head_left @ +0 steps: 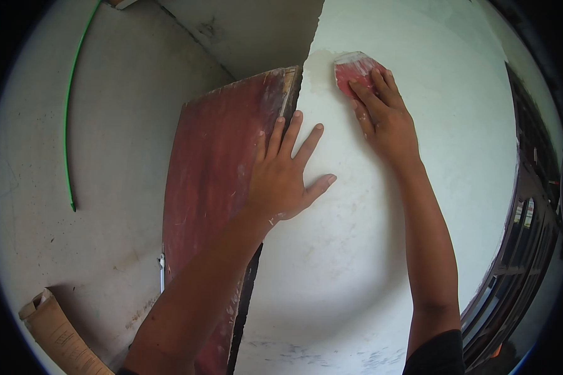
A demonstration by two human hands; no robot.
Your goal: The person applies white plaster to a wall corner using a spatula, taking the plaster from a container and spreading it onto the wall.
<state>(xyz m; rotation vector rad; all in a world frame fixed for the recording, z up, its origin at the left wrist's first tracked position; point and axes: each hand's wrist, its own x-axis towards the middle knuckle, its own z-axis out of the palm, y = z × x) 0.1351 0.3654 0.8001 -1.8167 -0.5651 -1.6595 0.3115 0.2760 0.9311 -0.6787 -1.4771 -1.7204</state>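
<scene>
Flat against the white wall (331, 250), near the top, is a red scraper (351, 78) with whitish smears along its upper edge. My right hand (385, 115) is closed on it, fingers pressed over its right side. My left hand (284, 169) has its fingers spread, reaching across the edge of a dark red wooden door (213, 162), with the thumb toward the wall. It holds nothing. A damp-looking beige patch shows on the wall just left of the scraper.
A green strip (65, 125) hangs on the grey wall at the left. At the lower left stands a brown cardboard piece (62, 334). A dark slatted window frame (513, 269) is at the right. Dark smudges mark the lower wall.
</scene>
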